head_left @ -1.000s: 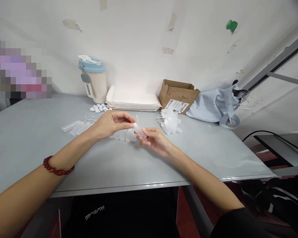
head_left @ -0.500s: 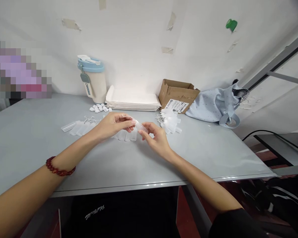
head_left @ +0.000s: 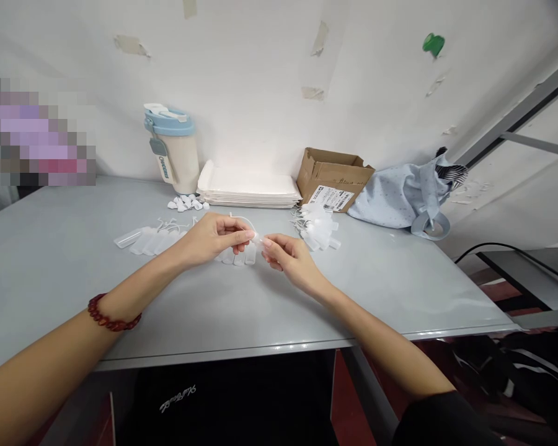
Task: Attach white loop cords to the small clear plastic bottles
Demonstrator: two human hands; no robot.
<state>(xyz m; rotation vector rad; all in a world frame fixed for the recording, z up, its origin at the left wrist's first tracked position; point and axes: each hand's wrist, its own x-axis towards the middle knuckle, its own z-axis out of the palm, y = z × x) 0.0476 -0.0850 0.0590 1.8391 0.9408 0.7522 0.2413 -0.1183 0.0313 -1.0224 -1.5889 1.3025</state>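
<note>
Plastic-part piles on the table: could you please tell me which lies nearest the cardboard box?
The tangled clear pile right of the right hand, just before the cardboard box; the others lie further left.

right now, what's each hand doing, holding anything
left hand: closed, fingertips pinching one end of the small clear plastic piece.
right hand: closed, pinching the other end of the same piece.

Clear plastic piece (head_left: pixel 259 238) between left hand (head_left: pixel 209 238) and right hand (head_left: pixel 292 262), over table (head_left: pixel 400 279)
</note>
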